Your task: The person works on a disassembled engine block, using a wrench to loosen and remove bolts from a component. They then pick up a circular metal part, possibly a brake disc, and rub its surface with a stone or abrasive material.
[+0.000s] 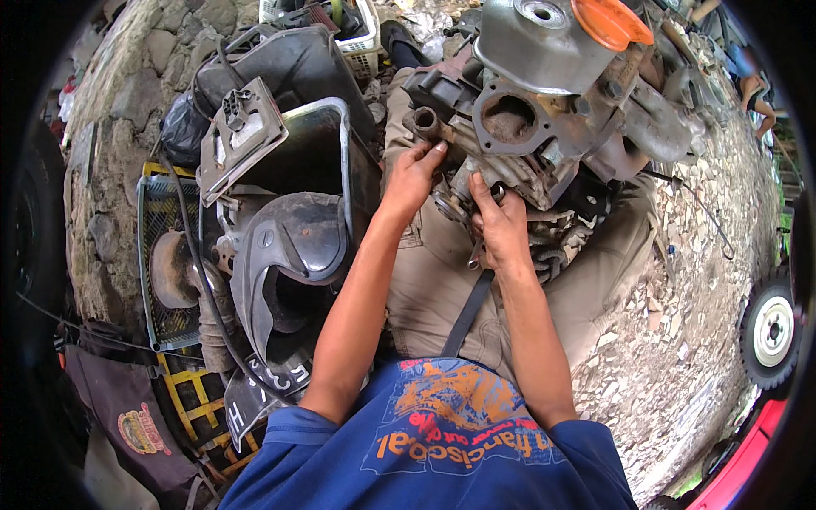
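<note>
An engine (544, 161) of grey, grimy metal lies before me between my legs. Its round flanged opening (511, 117) faces up, below a grey metal cover (523, 47). My left hand (414, 177) is closed on a metal pipe fitting (427, 121) at the engine's left side; its fingertips are partly hidden beneath. In my right hand (503, 225) is a small wrench (475, 257), its ring end showing below the fingers. The thumb presses against the engine near a round metal end, and the wrench's other end cannot be made out clearly.
An orange funnel-like piece (614, 24) rests atop the cover. At left stand a black bin (347, 136), a dark helmet (289, 234), a blue-grey crate (161, 297) and a metal bracket plate (242, 140). Rubble ground (680, 340) spreads right, with a white-rimmed wheel (772, 327).
</note>
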The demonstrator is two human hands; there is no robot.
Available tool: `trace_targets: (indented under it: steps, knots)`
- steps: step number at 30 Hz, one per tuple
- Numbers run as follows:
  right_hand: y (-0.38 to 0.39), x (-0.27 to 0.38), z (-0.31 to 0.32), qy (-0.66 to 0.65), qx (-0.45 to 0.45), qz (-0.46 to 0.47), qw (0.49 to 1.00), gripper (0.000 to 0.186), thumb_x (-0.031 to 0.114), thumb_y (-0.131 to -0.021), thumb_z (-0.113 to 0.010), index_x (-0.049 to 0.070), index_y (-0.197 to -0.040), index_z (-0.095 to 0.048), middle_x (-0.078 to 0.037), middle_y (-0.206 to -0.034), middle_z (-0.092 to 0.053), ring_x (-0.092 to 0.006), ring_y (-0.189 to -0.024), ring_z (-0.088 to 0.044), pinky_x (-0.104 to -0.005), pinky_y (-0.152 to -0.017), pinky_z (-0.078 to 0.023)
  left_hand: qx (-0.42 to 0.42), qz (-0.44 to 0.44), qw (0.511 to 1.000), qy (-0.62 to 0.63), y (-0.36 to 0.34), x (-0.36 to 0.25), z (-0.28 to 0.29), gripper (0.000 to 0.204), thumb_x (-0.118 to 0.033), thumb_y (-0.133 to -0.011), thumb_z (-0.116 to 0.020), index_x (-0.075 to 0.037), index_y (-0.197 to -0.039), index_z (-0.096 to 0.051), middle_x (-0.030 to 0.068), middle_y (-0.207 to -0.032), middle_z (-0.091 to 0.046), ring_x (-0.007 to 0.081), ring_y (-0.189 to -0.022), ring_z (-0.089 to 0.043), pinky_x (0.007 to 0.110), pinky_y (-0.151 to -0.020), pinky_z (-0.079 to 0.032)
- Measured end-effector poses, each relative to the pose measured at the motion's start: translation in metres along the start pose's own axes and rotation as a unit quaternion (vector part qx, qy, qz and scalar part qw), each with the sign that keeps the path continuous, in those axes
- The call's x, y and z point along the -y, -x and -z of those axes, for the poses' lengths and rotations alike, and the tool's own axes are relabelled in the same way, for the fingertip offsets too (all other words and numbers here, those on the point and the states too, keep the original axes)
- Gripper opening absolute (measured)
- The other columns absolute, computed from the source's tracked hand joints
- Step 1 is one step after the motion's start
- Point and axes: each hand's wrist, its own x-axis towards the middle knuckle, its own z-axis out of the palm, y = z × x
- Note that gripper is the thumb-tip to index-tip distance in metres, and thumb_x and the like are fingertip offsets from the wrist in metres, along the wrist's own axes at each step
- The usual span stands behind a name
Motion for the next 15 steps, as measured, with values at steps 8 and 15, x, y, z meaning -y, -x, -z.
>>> trace_targets:
  steps: [8,15]
  knots:
    - [0.002,-0.004,-0.008,-0.003,-0.031,0.041,0.999,0.034,0.033,-0.097,-0.065,0.001,-0.085,-0.066,0.005,-0.077,-0.057,-0.0046,-0.069,-0.044,-0.0241,-0.060,-0.038,0.012,0.081,0.995,0.050,0.004,-0.014,0.005,0.025,-0.029,-0.097,-0.059,-0.005,-0.097,-0.060,-0.0035,-0.077,-0.053,0.0032,-0.063,-0.041,0.020,-0.052,-0.031]
    - [0.003,-0.006,-0.010,0.007,-0.044,0.058,0.997,0.034,0.032,-0.098,-0.064,0.002,-0.081,-0.063,0.006,-0.076,-0.055,-0.0049,-0.069,-0.043,-0.0241,-0.060,-0.037,0.019,0.067,0.988,0.137,0.001,-0.008,0.003,0.019,-0.025,-0.094,-0.062,-0.007,-0.090,-0.059,-0.0033,-0.075,-0.051,0.0055,-0.060,-0.041,0.022,-0.050,-0.030]
